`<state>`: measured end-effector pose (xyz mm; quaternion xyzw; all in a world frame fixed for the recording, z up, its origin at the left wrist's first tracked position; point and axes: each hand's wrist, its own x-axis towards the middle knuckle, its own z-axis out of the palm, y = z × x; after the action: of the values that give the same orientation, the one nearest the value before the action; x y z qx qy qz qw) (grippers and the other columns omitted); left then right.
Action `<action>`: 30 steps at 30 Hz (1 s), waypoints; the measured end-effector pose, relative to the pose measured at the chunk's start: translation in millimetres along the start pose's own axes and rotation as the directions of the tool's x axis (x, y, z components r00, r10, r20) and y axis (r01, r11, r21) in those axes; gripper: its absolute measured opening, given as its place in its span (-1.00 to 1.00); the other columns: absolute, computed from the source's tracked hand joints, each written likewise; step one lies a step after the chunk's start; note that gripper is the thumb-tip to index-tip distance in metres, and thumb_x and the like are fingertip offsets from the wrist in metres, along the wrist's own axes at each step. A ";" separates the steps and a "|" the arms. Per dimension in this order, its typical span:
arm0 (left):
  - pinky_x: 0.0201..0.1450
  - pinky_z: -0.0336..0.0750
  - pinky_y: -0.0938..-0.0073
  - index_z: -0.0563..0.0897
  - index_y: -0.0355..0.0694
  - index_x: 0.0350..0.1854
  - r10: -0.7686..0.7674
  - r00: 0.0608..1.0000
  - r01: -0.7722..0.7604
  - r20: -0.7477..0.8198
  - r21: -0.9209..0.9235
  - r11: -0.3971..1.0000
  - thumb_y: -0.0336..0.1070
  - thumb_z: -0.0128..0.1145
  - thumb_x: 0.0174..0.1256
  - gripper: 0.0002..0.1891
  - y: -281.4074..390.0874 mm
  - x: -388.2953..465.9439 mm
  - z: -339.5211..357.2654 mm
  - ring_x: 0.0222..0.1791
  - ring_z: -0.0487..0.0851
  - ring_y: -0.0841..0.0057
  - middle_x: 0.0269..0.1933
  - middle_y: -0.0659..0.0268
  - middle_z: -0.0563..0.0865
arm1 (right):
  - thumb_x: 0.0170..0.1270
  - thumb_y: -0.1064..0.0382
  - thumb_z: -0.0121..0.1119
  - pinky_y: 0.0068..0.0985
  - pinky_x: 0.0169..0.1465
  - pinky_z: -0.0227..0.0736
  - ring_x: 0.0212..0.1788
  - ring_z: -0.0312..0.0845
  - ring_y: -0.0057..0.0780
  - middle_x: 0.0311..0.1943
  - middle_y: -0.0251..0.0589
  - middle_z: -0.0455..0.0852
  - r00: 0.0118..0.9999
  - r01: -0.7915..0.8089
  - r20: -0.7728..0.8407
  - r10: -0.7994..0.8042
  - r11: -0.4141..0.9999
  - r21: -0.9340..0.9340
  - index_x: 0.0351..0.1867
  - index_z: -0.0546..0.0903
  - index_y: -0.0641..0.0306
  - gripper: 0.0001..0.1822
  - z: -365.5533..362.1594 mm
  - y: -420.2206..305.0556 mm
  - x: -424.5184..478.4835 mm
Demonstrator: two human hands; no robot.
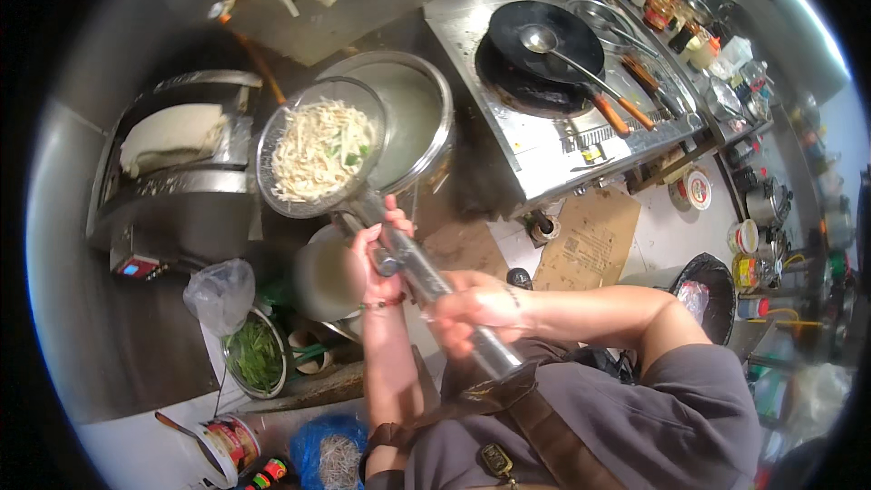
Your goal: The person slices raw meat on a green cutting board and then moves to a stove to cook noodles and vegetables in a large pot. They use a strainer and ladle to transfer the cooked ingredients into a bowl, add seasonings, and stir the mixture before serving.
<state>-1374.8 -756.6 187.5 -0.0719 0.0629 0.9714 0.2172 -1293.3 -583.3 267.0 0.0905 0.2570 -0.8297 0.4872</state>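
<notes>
My right hand [476, 309] is wrapped around the long metal handle [418, 262] of a mesh strainer. Closer to the basket, my left hand [380, 252] grips the same handle, and a shorter dark handle [360, 238] with a rounded end lies against its fingers. What that shorter handle belongs to, I cannot tell. Pale noodle-like strips [320, 150] with bits of green fill the strainer basket [265, 177]. The basket overlaps the near left rim of a large steel pot [446, 109] of cloudy liquid. A blurred round vessel [330, 279] shows left of my left wrist.
On the steel stove [510, 143] at right sits a black wok [537, 20] with a ladle [578, 68] across it. Bottles [660, 10] line the back right. At left are a machine [184, 184] bearing a pale slab and a bowl of greens [253, 361]. Cardboard [588, 238] covers some floor.
</notes>
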 end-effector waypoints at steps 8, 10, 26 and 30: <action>0.00 0.43 0.42 0.21 -0.48 0.15 0.088 0.988 -0.069 -0.130 0.143 0.987 -0.58 -0.06 0.03 -0.46 -11.0 98.7 8.0 -0.21 0.43 0.38 -0.23 0.16 0.38 | 0.37 0.16 0.03 -0.26 0.10 0.43 0.05 0.51 -0.19 0.06 -0.03 0.54 0.932 0.199 -0.289 -0.218 0.975 -0.095 0.25 0.36 0.24 -0.54 -336.4 -45.1 -19.5; -0.01 0.43 0.42 0.20 -0.49 0.16 0.081 0.985 -0.055 -0.153 0.163 0.985 -0.57 -0.07 0.05 -0.46 -14.8 133.2 1.2 -0.21 0.43 0.37 -0.24 0.16 0.38 | 0.28 0.25 0.06 -0.54 -0.28 0.49 -0.38 0.49 -0.45 -0.36 -0.21 0.61 0.400 0.260 -0.806 -0.436 0.897 -0.356 -0.12 0.57 0.30 -0.77 -563.9 -28.9 -57.5; -0.12 0.45 0.49 0.42 -0.58 0.02 0.311 0.914 -0.232 -0.259 0.294 0.927 -0.50 -0.07 0.14 -0.62 -24.9 168.2 -21.5 -0.21 0.48 0.39 -0.20 0.11 0.50 | 0.29 0.15 0.09 -0.44 -0.11 0.52 -0.14 0.55 -0.28 -0.11 -0.03 0.58 0.160 0.562 -0.984 0.075 0.813 0.153 0.14 0.43 0.27 -0.57 -686.2 -82.2 -19.7; -0.05 0.43 0.44 0.34 -0.56 0.09 0.320 0.915 -0.239 -0.245 0.310 0.920 -0.50 -0.07 0.09 -0.54 -25.9 169.3 -25.1 -0.19 0.44 0.42 -0.20 0.10 0.46 | 0.31 0.12 0.07 -0.42 -0.07 0.51 -0.12 0.55 -0.27 -0.09 -0.02 0.59 0.174 0.513 -0.982 0.078 0.843 0.159 0.14 0.43 0.29 -0.57 -684.8 -90.1 -15.6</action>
<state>-1512.4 -667.3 132.2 -0.1733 0.2376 0.9531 0.0711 -1431.0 -183.6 -279.5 0.6615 0.3089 -0.6816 0.0493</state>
